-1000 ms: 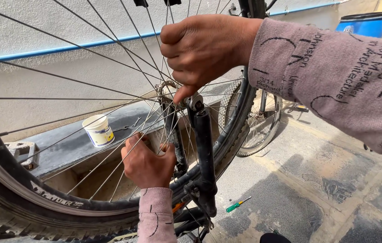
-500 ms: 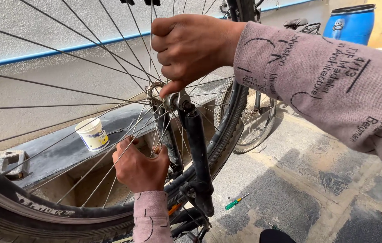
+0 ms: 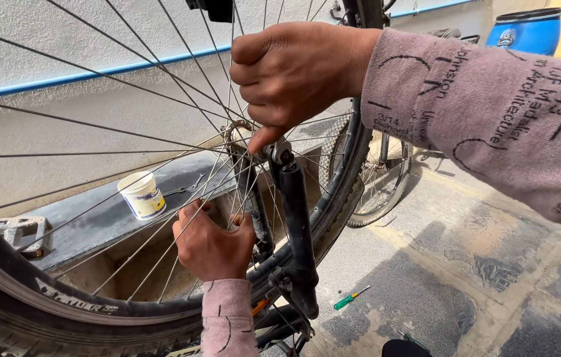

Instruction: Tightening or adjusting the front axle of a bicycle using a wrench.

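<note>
A bicycle wheel (image 3: 3, 297) with a black knobby tyre and thin spokes fills the view, held in a black fork (image 3: 297, 225). My right hand (image 3: 294, 73) comes in from the right and pinches the small metal nut (image 3: 282, 153) at the axle end, on top of the near fork leg, beside the hub (image 3: 235, 135). My left hand (image 3: 213, 248) reaches up from below, past the spokes, and grips the far fork leg. Both sleeves are pink-grey with dark lettering.
A small white tub (image 3: 142, 195) and a grey metal pedal (image 3: 23, 235) sit on a dark ledge behind the wheel. A green-handled screwdriver (image 3: 350, 299) lies on the concrete floor. A second wheel (image 3: 376, 178) leans at the back, a blue barrel (image 3: 525, 30) beyond.
Both hands keep their holds on the nut and the fork leg. The view has drifted slightly, so the wheel and hands sit a little lower and to the left.
</note>
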